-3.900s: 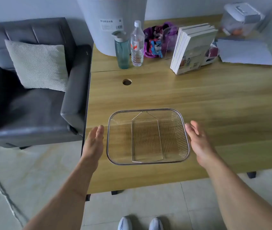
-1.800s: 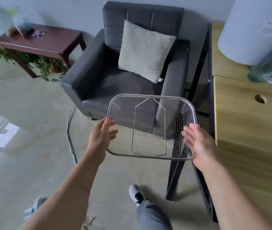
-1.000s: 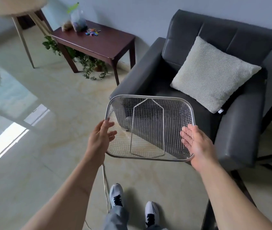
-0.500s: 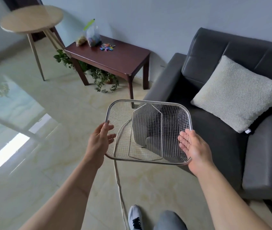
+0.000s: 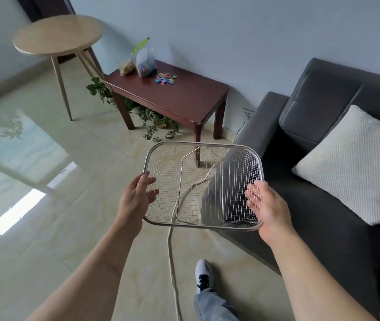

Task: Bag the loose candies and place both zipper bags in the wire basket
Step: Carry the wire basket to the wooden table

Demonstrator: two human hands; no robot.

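I see the rectangular silver wire-mesh basket (image 5: 204, 185) held in the air over the pale glossy tiled floor (image 5: 45, 205), nothing inside it. The left hand (image 5: 135, 200) grips its left rim, thumb on the top edge and fingers curled under against the mesh. The right hand (image 5: 266, 208) supports the near right corner, palm pressed to the rim and fingers spread flat under the mesh. A bent wire handle lies folded down across the basket floor.

Far ahead stands the dark reddish-brown rectangular wooden side table (image 5: 184, 100), against the light blue-grey wall (image 5: 230, 31). At its far left end sit 2 clear plastic zipper bags: the 1 holding yellowish-brown pieces (image 5: 126, 66), and just right of it the taller 1 with a green zip strip and multicoloured contents (image 5: 146, 62). Near these, to their right, lies the small pile of loose colourful wrapped candies (image 5: 165, 78), apart from the bags.

Left of that stands the round light-wood table on slim angled legs (image 5: 56, 40). A green trailing potted plant (image 5: 151, 119) sits beneath the side table. On the right is the dark grey armchair (image 5: 323, 181) with the cream textured square cushion (image 5: 355, 163). A pale cord (image 5: 172, 262) runs along the floor beside my white shoe (image 5: 204, 273).
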